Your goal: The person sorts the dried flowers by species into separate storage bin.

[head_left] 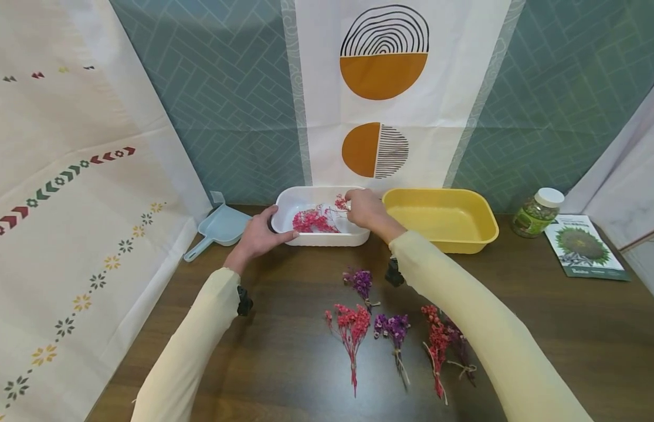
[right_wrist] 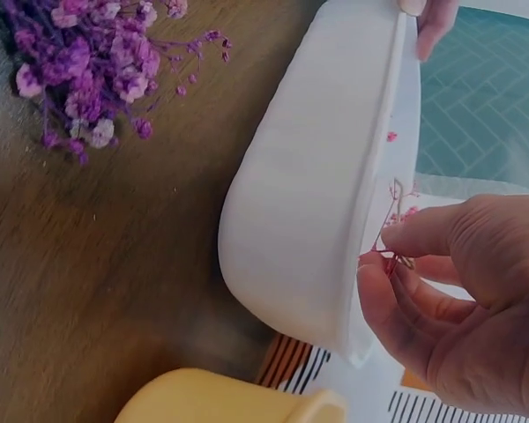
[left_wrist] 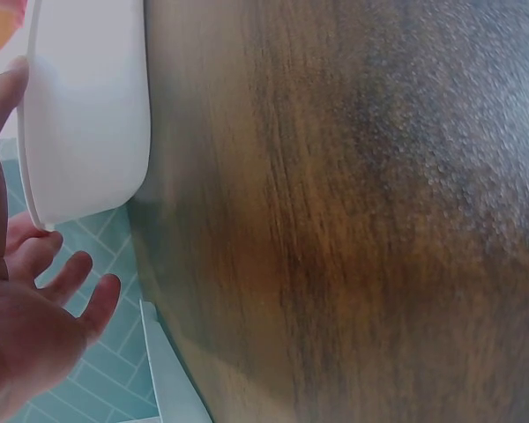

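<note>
A white plastic basin (head_left: 327, 240) stands at the back of the table, with pink dried flowers (head_left: 312, 220) lying inside it. My left hand (head_left: 260, 234) holds the basin's left end, its thumb on the near rim and fingers around the outer side. In the left wrist view, the hand's outer fingers (left_wrist: 101, 304) are bent and off the basin. Over the basin's right end, my right hand (head_left: 368, 210) pinches thin pink flower stems (right_wrist: 390, 256) between thumb and fingers. A bit of twine (right_wrist: 398, 189) shows at the stems. The basin wall hides part of them.
A yellow basin (head_left: 440, 240) stands just right of the white one. Tied purple bunches (head_left: 361, 282) and red bunches (head_left: 353, 325) lie on the near table. A blue dustpan (head_left: 223, 225) lies at left; a lidded jar (head_left: 538, 212) and a seed packet (head_left: 585, 246) are at right.
</note>
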Tool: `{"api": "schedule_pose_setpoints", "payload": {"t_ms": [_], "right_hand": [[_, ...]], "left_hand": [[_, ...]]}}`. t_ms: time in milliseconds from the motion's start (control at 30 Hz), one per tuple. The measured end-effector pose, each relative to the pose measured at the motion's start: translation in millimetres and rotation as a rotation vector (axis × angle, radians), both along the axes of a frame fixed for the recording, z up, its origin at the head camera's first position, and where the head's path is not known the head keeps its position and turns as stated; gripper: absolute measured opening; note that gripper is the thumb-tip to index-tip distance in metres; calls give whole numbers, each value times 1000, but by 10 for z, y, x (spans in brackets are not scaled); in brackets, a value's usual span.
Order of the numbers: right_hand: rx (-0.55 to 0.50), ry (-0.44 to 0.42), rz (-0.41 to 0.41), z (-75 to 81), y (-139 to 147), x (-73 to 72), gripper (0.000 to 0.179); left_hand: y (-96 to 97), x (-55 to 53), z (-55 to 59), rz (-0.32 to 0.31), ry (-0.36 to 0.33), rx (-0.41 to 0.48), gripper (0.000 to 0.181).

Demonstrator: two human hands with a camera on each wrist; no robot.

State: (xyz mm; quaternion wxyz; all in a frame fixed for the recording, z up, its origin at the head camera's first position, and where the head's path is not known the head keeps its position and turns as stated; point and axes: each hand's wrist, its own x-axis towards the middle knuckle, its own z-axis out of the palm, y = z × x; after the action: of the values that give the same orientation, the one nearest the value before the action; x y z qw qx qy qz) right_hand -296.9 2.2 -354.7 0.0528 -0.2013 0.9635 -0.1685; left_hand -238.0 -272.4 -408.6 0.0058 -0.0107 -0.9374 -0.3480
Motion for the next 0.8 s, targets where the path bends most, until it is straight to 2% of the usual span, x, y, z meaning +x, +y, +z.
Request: {"api": "schedule_pose_setpoints", "payload": {"t_ms": [500, 600, 800], "right_hand": [[-23, -43, -11, -90, -19, -11, 44], [-64, -34, -30, -55, 22, 34, 43], [-204, 28, -13, 31, 129, 167, 39]], "left_hand": [[26, 11, -3, 5, -22, 4, 104], [26, 23, 5, 6, -25, 4, 105], [6, 5, 3, 6, -17, 9, 105]]}}
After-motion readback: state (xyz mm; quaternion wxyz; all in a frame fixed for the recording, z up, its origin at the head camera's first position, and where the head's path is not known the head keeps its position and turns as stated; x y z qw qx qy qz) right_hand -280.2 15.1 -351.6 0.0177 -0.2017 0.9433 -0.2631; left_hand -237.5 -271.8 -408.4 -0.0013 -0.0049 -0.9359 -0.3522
